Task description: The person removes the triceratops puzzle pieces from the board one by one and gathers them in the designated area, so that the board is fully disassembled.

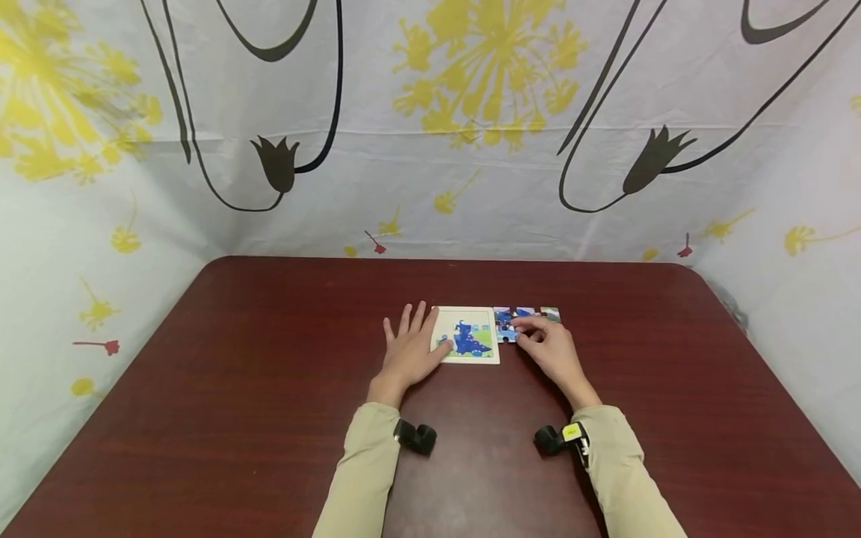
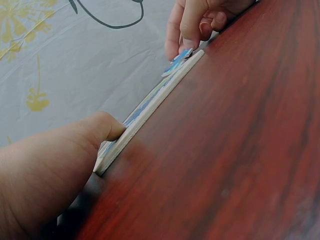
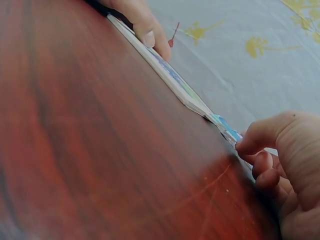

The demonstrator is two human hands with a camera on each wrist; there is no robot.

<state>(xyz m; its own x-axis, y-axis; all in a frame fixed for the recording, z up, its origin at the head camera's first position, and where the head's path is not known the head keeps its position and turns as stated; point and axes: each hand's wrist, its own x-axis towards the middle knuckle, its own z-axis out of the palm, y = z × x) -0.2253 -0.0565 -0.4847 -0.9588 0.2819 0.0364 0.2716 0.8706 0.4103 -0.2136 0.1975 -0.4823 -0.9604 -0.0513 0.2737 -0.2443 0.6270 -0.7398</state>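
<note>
A shallow wooden puzzle tray [image 1: 464, 360] with a pale rim lies on the table, showing a blue dinosaur on a green ground. My left hand [image 1: 406, 355] spreads its straight fingers beside the tray's left edge, and its thumb presses on the picture. Just right of the tray, my right hand [image 1: 553, 354] pinches a blue jigsaw piece [image 3: 226, 127] between thumb and finger. From the left wrist view, this piece sits slightly tilted by the tray's far end. Several more jigsaw pieces [image 1: 550, 314] lie about the right fingertips, partly covered by them.
The dark red wooden table [image 1: 269, 418] has rounded far corners. Behind it hangs a white cloth [image 1: 377, 97] printed with yellow and grey flowers, which also runs along both sides. A black wrist camera [image 1: 417, 438] is strapped on each sleeve.
</note>
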